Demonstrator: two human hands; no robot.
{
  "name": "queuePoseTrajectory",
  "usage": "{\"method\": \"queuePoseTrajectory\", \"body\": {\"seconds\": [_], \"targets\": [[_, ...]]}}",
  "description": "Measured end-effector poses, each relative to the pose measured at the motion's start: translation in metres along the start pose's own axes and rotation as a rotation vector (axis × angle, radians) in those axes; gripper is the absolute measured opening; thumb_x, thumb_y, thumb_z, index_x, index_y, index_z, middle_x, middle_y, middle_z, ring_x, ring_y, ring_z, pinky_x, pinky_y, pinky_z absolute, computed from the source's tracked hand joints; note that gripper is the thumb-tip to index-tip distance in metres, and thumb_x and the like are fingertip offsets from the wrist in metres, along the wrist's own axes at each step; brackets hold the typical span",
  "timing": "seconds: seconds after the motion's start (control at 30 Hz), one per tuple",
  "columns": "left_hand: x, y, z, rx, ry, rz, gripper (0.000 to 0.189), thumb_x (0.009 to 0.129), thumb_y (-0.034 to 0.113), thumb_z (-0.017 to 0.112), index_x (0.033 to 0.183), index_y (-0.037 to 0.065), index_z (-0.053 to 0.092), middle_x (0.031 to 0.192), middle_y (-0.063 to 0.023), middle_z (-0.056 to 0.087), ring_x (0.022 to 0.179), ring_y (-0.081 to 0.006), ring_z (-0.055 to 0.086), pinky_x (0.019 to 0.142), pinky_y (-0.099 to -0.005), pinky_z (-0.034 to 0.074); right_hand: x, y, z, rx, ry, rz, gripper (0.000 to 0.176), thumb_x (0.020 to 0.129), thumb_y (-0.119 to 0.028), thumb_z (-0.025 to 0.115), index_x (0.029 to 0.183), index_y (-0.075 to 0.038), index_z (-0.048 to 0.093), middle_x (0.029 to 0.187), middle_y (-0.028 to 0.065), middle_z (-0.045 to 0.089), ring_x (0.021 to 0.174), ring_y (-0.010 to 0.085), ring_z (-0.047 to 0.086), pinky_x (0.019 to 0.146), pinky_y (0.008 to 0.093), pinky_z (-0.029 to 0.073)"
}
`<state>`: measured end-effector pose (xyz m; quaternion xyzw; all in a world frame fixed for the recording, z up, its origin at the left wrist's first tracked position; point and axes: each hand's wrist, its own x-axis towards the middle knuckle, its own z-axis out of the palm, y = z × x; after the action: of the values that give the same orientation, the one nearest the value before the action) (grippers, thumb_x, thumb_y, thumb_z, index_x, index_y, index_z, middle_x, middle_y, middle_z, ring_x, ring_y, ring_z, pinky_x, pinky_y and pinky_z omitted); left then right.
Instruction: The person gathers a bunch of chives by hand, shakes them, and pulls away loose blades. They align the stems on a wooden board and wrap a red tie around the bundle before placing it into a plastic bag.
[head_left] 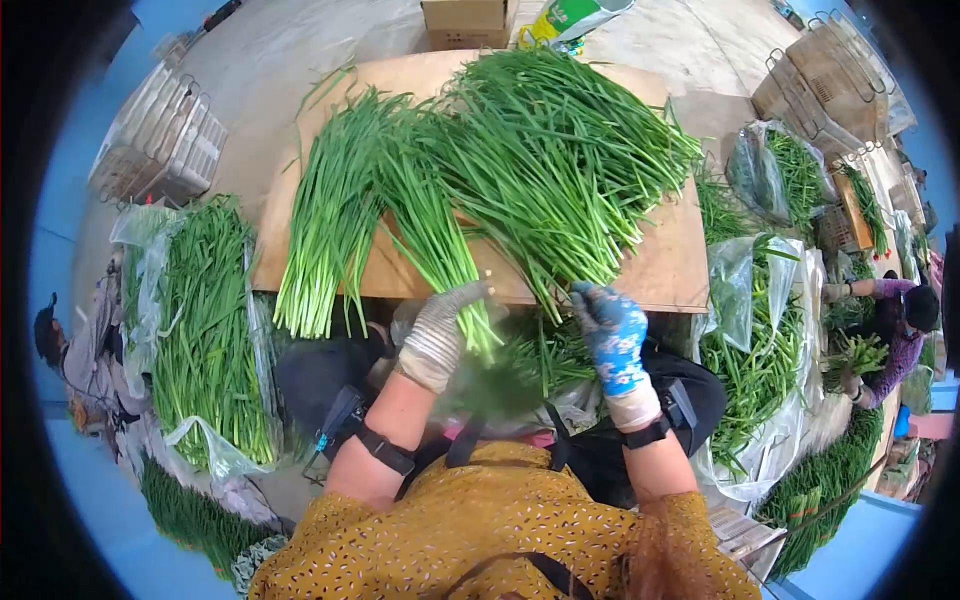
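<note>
My left hand point(437, 335), in a pale striped work glove, is closed around the lower stems of a bunch of garlic chives point(430, 215). The pale stem ends poke out below the fingers, past the board's near edge. My right hand point(612, 340) wears a blue flowered glove, its fingers curled together at the stem ends of a large heap of garlic chives point(560, 150); what lies in them I cannot tell. Left of the held bunch, a separate bundle of chives point(335, 220) lies with its stems toward me. Between my hands, a blurred green clump point(505, 375) shows lower down.
Everything on top rests on a wooden board point(670, 270). Plastic-lined piles of chives stand at the left point(205, 340) and right point(755, 370). Crates point(165, 135) are stacked beyond. A cardboard box point(466, 20) sits past the far edge. Another person point(900, 330) handles greens at right.
</note>
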<state>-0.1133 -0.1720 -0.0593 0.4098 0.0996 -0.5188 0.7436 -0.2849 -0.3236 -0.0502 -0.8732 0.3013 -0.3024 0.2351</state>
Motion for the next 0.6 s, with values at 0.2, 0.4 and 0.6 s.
{"method": "queuePoseTrajectory", "body": {"seconds": [0.2, 0.4, 0.6], "targets": [[-0.014, -0.006, 0.006, 0.137, 0.048, 0.061, 0.029, 0.076, 0.006, 0.069, 0.103, -0.002, 0.061, 0.080, -0.0097, 0.062, 0.068, -0.0221, 0.065, 0.069, -0.0407, 0.059, -0.017, -0.004, 0.035, -0.270, -0.217, 0.049, 0.026, 0.074, -0.018, 0.073, 0.097, -0.009, 0.065, 0.079, 0.0108, 0.064, 0.073, 0.0300, 0.063, 0.063, 0.0387, 0.050], [0.008, -0.026, -0.008, 0.241, 0.029, -0.015, 0.031, 0.075, 0.009, 0.072, 0.102, -0.002, 0.062, 0.084, -0.0091, 0.066, 0.068, -0.0186, 0.065, 0.065, -0.0334, 0.057, -0.028, 0.007, 0.050, 0.059, -0.061, 0.129, 0.020, 0.077, -0.017, 0.070, 0.093, -0.006, 0.068, 0.087, 0.0128, 0.067, 0.079, 0.0286, 0.065, 0.069, 0.0371, 0.051], [0.027, -0.043, -0.007, 0.210, -0.083, 0.090, 0.023, 0.076, 0.008, 0.071, 0.096, -0.001, 0.065, 0.085, -0.0095, 0.067, 0.076, -0.0200, 0.065, 0.066, -0.0316, 0.054, -0.042, -0.025, 0.038, 0.237, -0.048, 0.188, 0.011, 0.077, -0.008, 0.069, 0.087, -0.004, 0.069, 0.081, 0.0140, 0.066, 0.074, 0.0288, 0.065, 0.068, 0.0354, 0.051]]}}
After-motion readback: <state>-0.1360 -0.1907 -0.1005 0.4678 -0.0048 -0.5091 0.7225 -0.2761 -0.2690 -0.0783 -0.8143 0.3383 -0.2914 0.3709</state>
